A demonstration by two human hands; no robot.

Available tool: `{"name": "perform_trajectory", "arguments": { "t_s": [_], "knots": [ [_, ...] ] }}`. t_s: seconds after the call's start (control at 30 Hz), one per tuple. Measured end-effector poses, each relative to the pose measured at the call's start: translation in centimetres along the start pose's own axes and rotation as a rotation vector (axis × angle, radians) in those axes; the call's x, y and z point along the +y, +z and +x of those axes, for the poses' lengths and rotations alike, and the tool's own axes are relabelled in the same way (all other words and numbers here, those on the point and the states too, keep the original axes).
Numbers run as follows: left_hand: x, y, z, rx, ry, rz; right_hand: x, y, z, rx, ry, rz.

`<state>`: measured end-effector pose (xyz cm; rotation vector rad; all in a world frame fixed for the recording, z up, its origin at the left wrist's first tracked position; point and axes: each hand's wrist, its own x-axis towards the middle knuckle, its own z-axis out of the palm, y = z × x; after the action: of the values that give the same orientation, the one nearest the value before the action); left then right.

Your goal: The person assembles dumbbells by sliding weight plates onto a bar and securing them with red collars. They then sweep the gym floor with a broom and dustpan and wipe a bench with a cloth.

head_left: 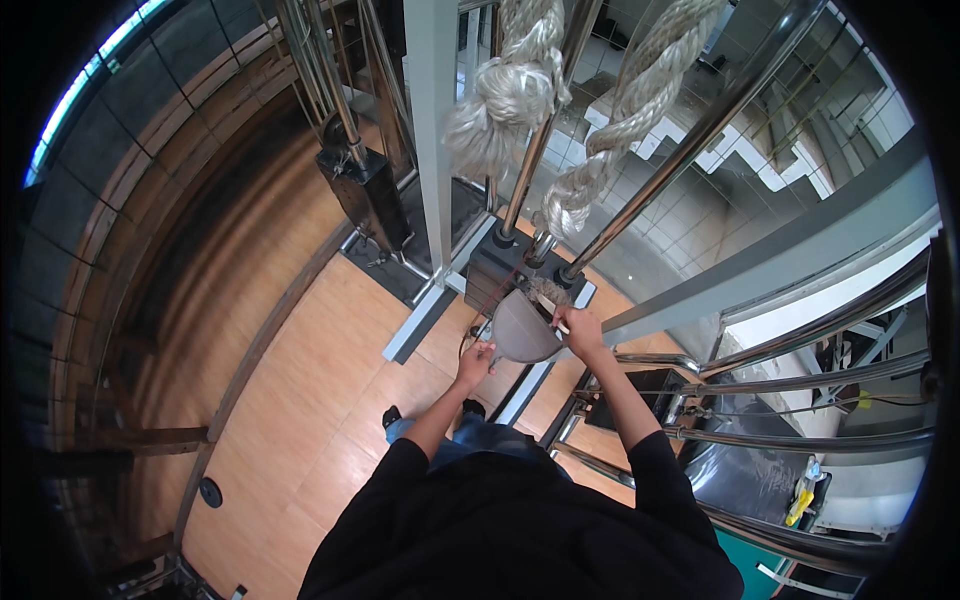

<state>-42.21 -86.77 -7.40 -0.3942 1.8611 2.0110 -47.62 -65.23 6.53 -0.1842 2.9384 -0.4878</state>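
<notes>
I stand looking down at a gym machine. My left hand point(477, 363) grips the lower left edge of a grey dustpan-like scoop point(522, 330). My right hand point(580, 331) holds a small white-handled brush point(549, 307) against the scoop's upper right rim. Dark dust or debris lies inside the scoop near its top. A thin red cord point(493, 300) runs by the scoop's left side. Both hands hover above the machine's grey base point(497, 272), where chrome guide rods point(545, 140) meet it.
Two thick pale ropes point(640, 100) hang from above beside a white steel post point(432, 150). A black weight stack point(372, 195) stands at the left. Chrome bars point(800, 385) cross at the right. Wooden floor point(300, 400) stretches left, bounded by a curved wooden step.
</notes>
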Motion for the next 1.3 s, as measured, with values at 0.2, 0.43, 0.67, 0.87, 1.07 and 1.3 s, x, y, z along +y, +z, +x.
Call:
{"name": "perform_trajectory", "arguments": {
  "t_s": [0.2, 0.43, 0.67, 0.87, 1.07, 1.3],
  "knots": [
    [0.7, -1.5, -1.2, -0.017, -0.011, 0.037, -1.4, -2.7, -0.5, 0.287, -0.098, 0.129],
    [1.2, -1.2, -1.7, -0.115, 0.017, 0.049, 0.6, -1.0, -1.3, 0.065, -0.088, 0.410],
    [4.4, -4.2, -6.1, -0.334, -0.088, 0.059, -0.9, -9.3, -4.1, 0.178, 0.049, 0.748],
    [10.9, -12.4, -9.9, -0.477, -0.134, 0.105, -7.4, -14.3, -4.4, 0.095, -0.159, 0.884],
    [14.7, -23.7, -9.2, -0.224, -0.233, 0.061, -18.7, -12.7, 1.0, 0.155, -0.391, 0.747],
    [10.1, -25.7, 4.8, -0.085, 0.072, 0.047, -19.6, -4.6, 11.6, 0.293, -0.108, 0.238]
  ]
}}
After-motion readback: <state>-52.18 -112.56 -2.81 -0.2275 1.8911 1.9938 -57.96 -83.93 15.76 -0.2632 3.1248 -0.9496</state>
